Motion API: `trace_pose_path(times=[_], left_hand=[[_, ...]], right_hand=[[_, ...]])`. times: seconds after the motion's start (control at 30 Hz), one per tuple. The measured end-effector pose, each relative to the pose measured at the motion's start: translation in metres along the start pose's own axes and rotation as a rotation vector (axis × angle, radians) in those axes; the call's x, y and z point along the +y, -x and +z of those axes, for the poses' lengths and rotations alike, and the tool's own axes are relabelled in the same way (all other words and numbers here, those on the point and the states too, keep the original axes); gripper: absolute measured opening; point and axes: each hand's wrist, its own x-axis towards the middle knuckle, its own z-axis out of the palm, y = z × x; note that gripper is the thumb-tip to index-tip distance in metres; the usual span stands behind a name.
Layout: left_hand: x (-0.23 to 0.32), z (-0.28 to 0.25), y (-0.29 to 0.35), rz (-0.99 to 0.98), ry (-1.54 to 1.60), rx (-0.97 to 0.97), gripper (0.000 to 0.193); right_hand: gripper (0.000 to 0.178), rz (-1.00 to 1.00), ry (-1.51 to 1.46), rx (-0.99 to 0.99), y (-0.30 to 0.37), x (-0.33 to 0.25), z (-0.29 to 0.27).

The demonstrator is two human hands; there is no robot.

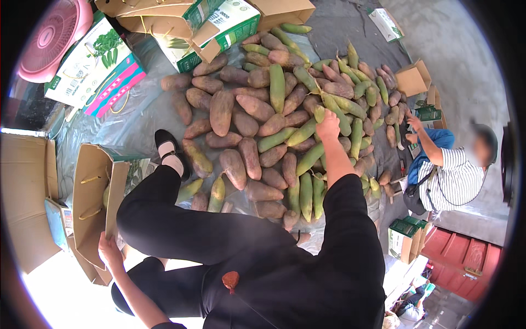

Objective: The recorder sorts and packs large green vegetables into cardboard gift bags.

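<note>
My right hand point(328, 127) reaches into the middle of a wide heap, its fingers closed round the end of a green radish point(319, 113). Around it lie more long green radishes point(277, 88) and many thick reddish-brown roots point(221, 112), which look like sweet potatoes or dusty red radishes. Down at the left, my left hand point(111, 253) pinches the lower edge of an open cardboard gift box point(94, 200) with rope handles. Something green shows inside that box. The palm side of each hand is hidden.
Cartons point(219, 27), a printed carton point(90, 63) and a pink basket point(55, 38) stand at the far left. Plastic sheeting point(143, 104) lies under the heap. At the right a person in a striped shirt point(450, 181) handles roots beside more boxes point(408, 239).
</note>
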Motion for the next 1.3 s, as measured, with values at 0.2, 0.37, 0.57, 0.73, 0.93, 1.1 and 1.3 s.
trace_pose_path(times=[0.2,0.37,0.57,0.73,0.93,1.1,1.3], left_hand=[[0.002,0.002,0.000,-0.007,-0.062,0.021,0.013],[0.009,-0.001,-0.001,-0.054,-0.042,-0.011,0.014],[0.014,-0.001,-0.001,-0.025,-0.039,0.009,0.014],[0.004,-0.002,-0.002,-0.046,-0.051,-0.033,0.014],[0.005,0.000,-0.002,-0.011,-0.020,-0.023,0.013],[-0.006,0.003,-0.003,-0.005,-0.023,-0.005,0.012],[0.030,-0.009,-0.004,-0.126,-0.061,-0.079,0.013]], right_hand=[[0.063,-0.067,0.080,-0.093,-0.023,0.003,-0.001],[0.062,-0.051,0.068,-0.116,-0.023,0.004,0.012],[0.048,-0.126,0.182,-0.062,-0.009,-0.001,0.015],[0.033,-0.306,0.300,-0.056,0.011,-0.001,0.023],[0.047,-0.473,0.253,-0.030,0.046,0.008,0.009],[0.049,-0.436,-0.037,0.061,0.053,0.004,-0.018],[0.046,-0.225,-0.543,0.284,0.060,0.003,-0.032]])
